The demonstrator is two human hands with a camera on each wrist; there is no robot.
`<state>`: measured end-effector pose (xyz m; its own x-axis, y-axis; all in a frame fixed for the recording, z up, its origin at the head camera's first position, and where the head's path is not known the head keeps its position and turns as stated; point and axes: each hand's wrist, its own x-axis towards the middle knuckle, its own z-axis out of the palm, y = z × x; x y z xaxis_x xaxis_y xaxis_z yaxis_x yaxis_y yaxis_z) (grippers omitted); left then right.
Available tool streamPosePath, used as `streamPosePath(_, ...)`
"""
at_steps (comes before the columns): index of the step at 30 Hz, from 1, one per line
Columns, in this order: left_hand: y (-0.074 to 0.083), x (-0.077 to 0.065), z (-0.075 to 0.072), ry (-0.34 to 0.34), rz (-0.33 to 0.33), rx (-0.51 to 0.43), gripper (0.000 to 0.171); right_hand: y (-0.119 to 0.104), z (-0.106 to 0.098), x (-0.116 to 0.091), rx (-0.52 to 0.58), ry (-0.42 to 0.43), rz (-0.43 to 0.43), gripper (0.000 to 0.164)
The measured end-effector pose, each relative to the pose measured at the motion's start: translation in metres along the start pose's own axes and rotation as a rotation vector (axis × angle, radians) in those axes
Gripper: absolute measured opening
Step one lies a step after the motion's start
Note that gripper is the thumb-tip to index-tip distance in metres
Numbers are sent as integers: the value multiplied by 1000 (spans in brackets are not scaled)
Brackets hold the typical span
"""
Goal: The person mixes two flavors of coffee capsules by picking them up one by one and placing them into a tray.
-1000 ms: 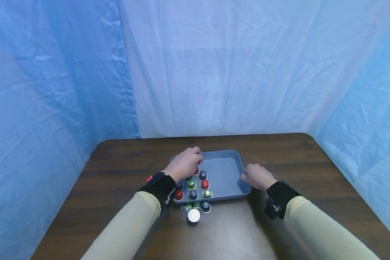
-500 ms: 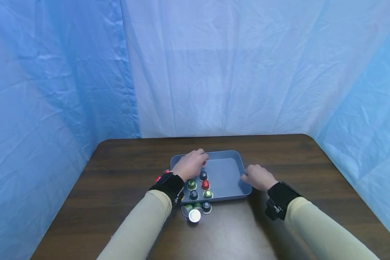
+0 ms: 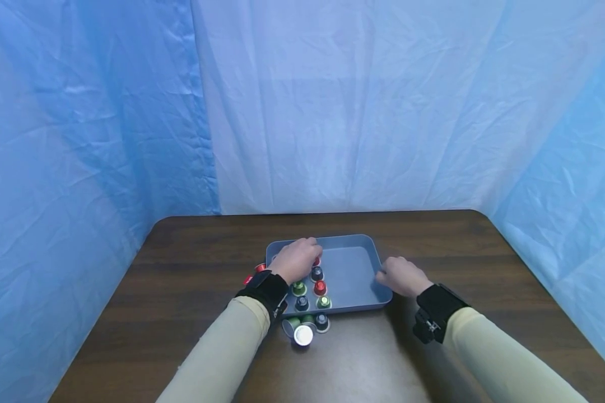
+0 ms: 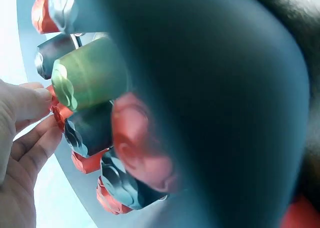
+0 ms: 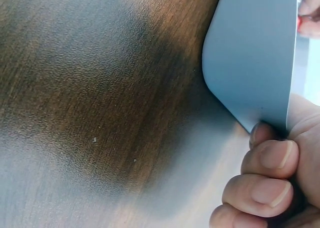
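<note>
My left hand (image 3: pixel 297 260) is over the left half of a grey-blue tray (image 3: pixel 352 271), thumb and fingertips pinching a red coffee capsule (image 4: pixel 59 114). In the head view that capsule shows just beyond a dark capsule (image 3: pixel 317 273). A red capsule (image 3: pixel 320 287) and a light green capsule (image 3: pixel 324 301) continue the row toward me. To their left stand a green capsule (image 3: pixel 299 288) and another dark one (image 3: pixel 301 303). Several more capsules in the tray are hidden behind the left hand and wrist in the head view. My right hand (image 3: pixel 403 276) grips the tray's right rim, fingers curled under it.
In front of the tray on the brown table (image 3: pixel 363 358) lie a white-lidded capsule (image 3: pixel 303 335), green capsules (image 3: pixel 291 326) and a dark capsule (image 3: pixel 322 323). Red capsules (image 3: pixel 260 268) are left of the tray. Blue and white sheets (image 3: pixel 343 112) hang around the table.
My left hand has moved right across the tray with the red capsule, then slightly down toward the row. The right hand has stayed on the rim.
</note>
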<state>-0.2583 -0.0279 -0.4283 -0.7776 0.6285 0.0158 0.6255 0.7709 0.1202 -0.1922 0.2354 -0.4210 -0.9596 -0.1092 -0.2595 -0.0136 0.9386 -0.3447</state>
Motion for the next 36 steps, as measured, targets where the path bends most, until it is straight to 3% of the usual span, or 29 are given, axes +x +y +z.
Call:
streamPosePath(6,-1,-7,-3,-21,4,17,21,0,2,0,-5,11,-16,32)
streamPosePath(16,-10,-30,-23,25,37,42,20,0,3,0,-2,14,-18,32)
streamPosePath(25,-28,-55,-42,-8,-38,39,28,0,2,-2,0,0,-4,31)
streamPosePath(36,-58,-84,-45,29,-73,49,30,-2,1,-1,-7,1,-11,32)
